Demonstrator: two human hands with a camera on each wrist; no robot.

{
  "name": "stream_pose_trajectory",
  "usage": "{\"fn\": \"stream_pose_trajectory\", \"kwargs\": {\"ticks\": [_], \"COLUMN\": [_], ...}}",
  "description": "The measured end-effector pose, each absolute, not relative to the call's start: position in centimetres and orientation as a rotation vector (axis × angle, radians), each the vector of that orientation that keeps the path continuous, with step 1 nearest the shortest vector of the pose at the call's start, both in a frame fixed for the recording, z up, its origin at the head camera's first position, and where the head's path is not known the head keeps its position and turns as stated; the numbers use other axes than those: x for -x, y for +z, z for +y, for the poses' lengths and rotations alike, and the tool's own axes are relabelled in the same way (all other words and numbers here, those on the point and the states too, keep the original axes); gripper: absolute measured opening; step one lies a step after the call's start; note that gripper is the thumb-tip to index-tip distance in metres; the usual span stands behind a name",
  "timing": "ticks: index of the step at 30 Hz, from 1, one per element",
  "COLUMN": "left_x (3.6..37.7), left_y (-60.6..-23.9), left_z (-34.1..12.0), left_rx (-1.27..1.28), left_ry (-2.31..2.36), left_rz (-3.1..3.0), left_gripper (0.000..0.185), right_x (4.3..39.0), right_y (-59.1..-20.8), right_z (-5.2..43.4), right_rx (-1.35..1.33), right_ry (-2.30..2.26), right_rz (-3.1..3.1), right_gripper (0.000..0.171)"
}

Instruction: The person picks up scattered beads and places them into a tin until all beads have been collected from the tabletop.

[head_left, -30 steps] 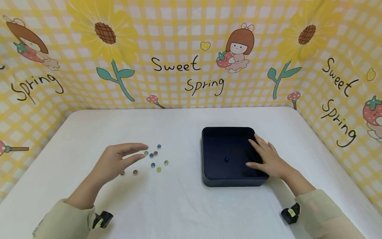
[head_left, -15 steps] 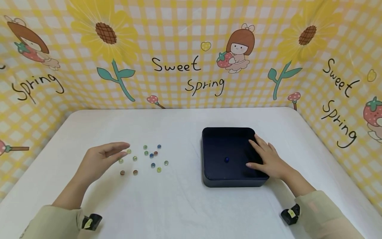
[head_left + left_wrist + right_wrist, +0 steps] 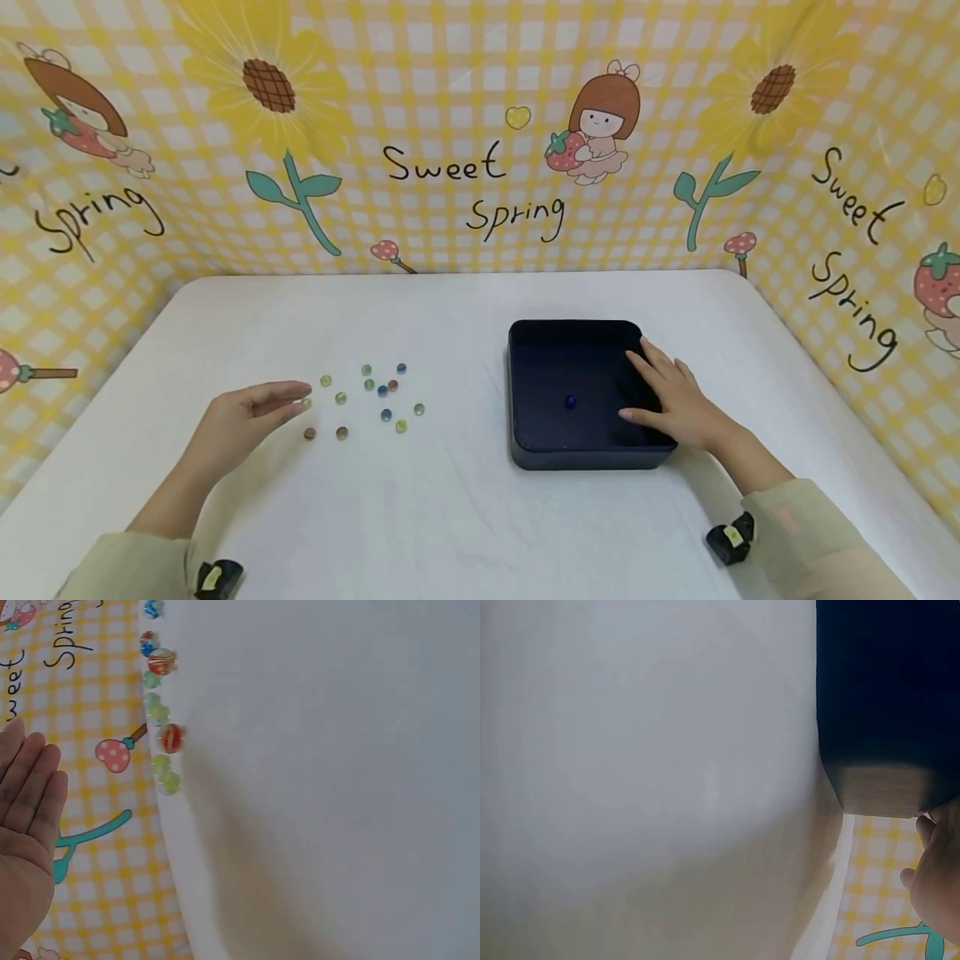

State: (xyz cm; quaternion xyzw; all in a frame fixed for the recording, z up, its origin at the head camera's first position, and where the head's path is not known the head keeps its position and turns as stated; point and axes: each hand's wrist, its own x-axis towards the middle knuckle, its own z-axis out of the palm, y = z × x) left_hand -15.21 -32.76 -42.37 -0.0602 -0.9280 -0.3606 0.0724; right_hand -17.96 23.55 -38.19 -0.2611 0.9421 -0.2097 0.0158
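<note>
Left hand (image 3: 240, 417) has drawn back, relaxed, beside the marbles (image 3: 367, 400) — right hand (image 3: 675, 400) rests flat on the tray (image 3: 585, 458).

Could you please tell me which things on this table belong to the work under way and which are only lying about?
In the work:
- left hand, open, fingertips by the loose marbles
- right hand, resting on the dark blue tray
- blue marble in the tray

Just there:
- white table
- printed yellow backdrop
</note>
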Motion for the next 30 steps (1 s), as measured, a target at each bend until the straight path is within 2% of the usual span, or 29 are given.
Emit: {"fn": "stream_pose_trajectory", "kwargs": {"ticks": [9,30], "left_x": [11.7,12.9], "left_y": [-36.8,-38.3], "left_z": [-28.5,-29.3], "left_rx": [0.235,0.241], "left_ry": [-1.218,-1.147], "left_rz": [-2.836,-3.004], "left_gripper": [0.034,0.029], "right_x": [18.0,18.0], "right_y": [-38.1,-38.2], "right_z": [23.6,23.5], "right_rx": [0.812,0.813], "right_ry": [-0.649,-0.652], "right_rz": [2.933,2.929], "right_gripper": [0.08,0.079]}}
